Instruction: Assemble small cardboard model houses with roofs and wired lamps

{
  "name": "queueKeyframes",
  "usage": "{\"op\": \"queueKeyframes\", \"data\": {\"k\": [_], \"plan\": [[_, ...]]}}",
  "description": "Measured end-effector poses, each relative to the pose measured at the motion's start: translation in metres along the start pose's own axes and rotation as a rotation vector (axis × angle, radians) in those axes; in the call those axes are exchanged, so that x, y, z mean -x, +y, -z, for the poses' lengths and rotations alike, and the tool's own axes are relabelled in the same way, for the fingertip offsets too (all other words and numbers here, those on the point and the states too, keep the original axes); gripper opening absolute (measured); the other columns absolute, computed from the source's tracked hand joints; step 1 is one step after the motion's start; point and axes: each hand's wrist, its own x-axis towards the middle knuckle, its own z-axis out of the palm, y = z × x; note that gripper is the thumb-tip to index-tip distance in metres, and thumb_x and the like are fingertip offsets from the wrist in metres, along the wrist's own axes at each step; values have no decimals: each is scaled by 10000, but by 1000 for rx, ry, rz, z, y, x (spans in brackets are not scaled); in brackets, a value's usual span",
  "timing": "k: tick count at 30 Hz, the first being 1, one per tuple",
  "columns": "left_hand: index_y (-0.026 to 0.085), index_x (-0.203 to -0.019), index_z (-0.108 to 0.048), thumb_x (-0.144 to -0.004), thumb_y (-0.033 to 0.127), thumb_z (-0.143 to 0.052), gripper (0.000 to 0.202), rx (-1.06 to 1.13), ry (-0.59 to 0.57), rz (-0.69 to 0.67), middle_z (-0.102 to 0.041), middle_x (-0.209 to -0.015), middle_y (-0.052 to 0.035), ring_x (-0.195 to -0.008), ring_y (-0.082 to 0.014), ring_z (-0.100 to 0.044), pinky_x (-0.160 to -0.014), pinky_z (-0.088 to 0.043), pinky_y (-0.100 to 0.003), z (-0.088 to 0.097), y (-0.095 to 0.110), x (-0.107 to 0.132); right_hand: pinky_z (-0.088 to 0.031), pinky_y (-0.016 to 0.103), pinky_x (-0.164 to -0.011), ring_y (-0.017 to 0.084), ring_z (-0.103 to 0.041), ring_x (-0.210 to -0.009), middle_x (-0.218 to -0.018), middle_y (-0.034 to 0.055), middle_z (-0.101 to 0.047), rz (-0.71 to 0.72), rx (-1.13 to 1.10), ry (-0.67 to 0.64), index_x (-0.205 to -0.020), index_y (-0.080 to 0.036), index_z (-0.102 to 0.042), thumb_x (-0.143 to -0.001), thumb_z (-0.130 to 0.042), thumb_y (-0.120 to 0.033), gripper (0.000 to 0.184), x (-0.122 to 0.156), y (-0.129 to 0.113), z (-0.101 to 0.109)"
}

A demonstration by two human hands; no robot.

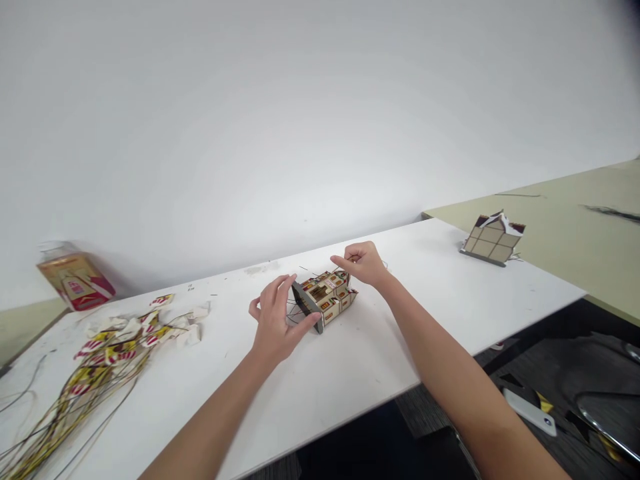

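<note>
Head view: left hand arched, right hand curled, a tipped model house is being gripped on the table by left fingers at its grey base; above, a wire is being pinched.

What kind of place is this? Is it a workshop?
It might be a small workroom or craft corner, though I can't be sure. There's a long white table against the wall, a little model house at the person's hands, and a bundle of thin strands.
</note>
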Motion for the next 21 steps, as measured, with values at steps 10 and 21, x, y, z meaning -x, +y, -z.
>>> {"op": "queueKeyframes", "data": {"k": [10,21], "plan": [[328,-1166,-652,-849,377,-603,324,-53,229,-160,-609,-1246,-71,-1200,-311,-485,-999,-156,-456,-4,8,0,-224,276,-503,100,-257,-482,-447,-20,-364,231,124,-27,-451,-206,-313,-823,-524,-503,521,16,-36,-29],[305,-905,-736,-825,307,-630,133,-66,289,-220,-675,-1099,-54,-1162,-319,-525,-990,-174,-470,-9,5,0,-213,280,-504,91,-229,-463,-424,-33,-292,240,70,17,-420,-202,-348,-799,-594,-519,552,21,-41,-37]]}}
